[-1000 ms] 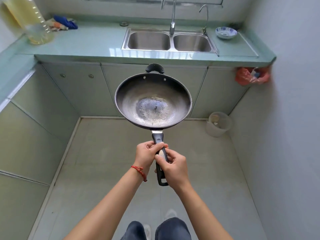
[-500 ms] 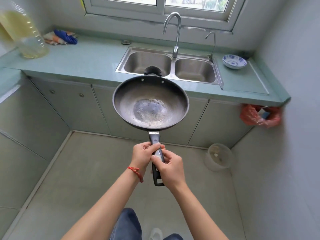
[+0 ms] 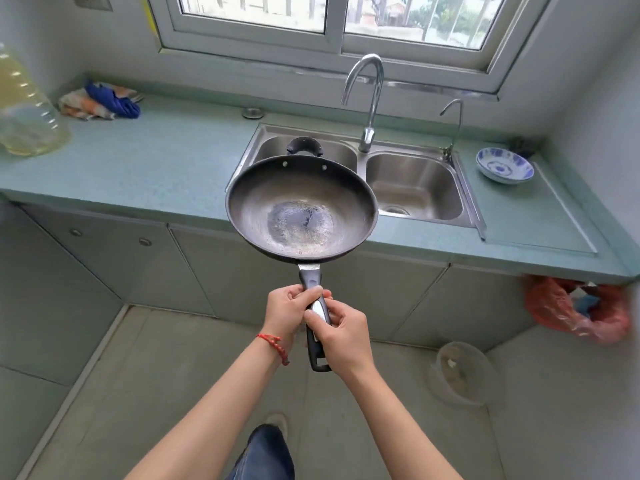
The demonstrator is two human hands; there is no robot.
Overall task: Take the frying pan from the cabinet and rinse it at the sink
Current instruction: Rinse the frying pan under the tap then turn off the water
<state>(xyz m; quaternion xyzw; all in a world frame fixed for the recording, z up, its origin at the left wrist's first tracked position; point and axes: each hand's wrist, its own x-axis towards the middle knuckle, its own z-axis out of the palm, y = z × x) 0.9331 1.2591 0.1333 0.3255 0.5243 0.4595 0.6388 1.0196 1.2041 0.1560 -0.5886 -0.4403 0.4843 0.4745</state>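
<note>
The dark, round, worn metal frying pan (image 3: pixel 301 209) hung level before you, both grips clenched on its black handle (image 3: pixel 317 317), left hand (image 3: pixel 287 311) ahead of right hand (image 3: pixel 343 332), its long axis aimed at the steel double sink's (image 3: pixel 415 183) left basin.

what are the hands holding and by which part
The frying pan, held by its long black handle: left hand grips nearer the pan, right hand just behind it.

Person has stepped closer to the counter; frying pan (image 3: pixel 301 211) raised, its far rim and helper handle now overlapping the sink's left basin (image 3: pixel 273 147). Window fully in view now. Both-hand grip unchanged, skipped.
</note>
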